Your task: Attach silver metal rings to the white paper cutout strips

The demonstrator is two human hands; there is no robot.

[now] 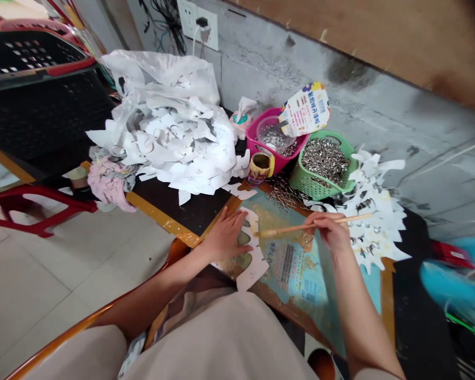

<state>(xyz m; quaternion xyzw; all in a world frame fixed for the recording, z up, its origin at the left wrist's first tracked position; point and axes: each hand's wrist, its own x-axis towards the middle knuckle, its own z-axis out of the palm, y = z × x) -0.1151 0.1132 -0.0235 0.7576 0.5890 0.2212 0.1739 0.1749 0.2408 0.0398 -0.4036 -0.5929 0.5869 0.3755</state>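
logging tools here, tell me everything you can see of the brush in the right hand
The brush is long and slim, its handle pale and wood-like, its brownish head slightly wider. It runs nearly level across the picture, head to the left, tail sticking out past the right hand, which grips it. The head is at the edge of the white cut-out; whether they touch is unclear.

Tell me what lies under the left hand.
Part of a white cutout lies under the left hand, with stained work surface showing through its notches; whatever the hand covers is hidden.
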